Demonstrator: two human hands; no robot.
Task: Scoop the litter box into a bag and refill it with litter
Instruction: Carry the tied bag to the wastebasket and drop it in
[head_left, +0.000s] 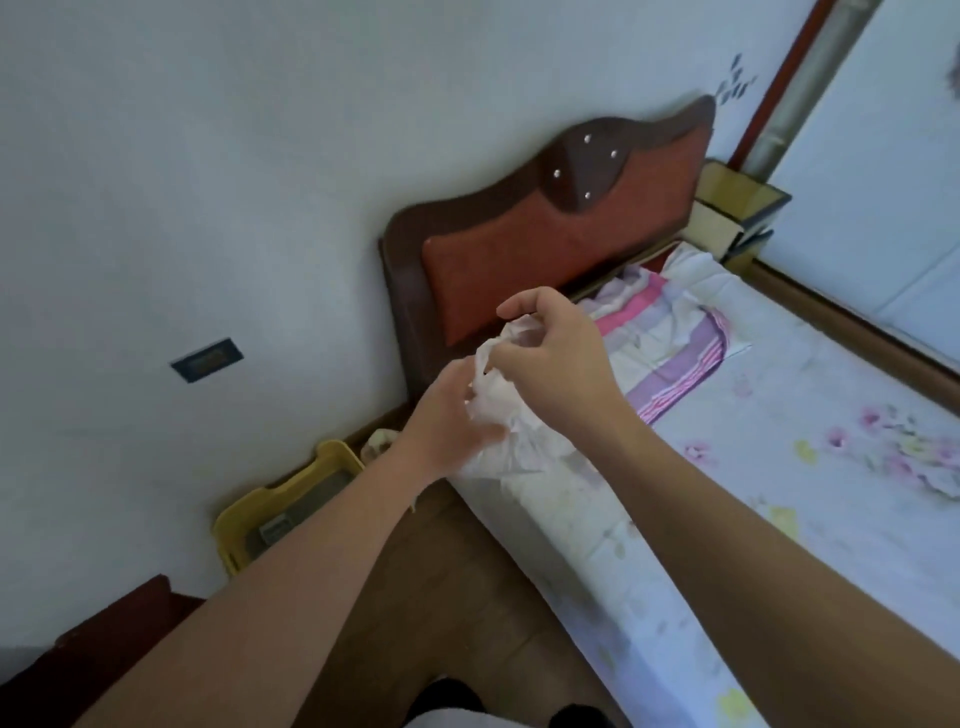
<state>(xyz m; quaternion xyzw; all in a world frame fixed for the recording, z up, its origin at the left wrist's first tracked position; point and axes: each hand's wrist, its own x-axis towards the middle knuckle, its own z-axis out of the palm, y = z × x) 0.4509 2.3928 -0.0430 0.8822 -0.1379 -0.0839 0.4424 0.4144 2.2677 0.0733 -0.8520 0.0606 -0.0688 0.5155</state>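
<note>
A thin, crumpled white plastic bag (511, 431) hangs in the air between both hands, above the bed's corner. My left hand (449, 415) grips its lower left part. My right hand (550, 348) pinches the bag's top edge with curled fingers. The yellow litter box (244, 525) stands on the floor against the wall, below and left of my hands, with grey litter and a small grey object inside it. My left forearm covers part of the box's near side.
A bed (779, 467) with a floral sheet fills the right side, with a red-brown headboard (545, 234) against the wall. A folded striped blanket (670, 338) lies near the headboard. Brown floor runs between bed and wall. Dark furniture (104, 639) is at lower left.
</note>
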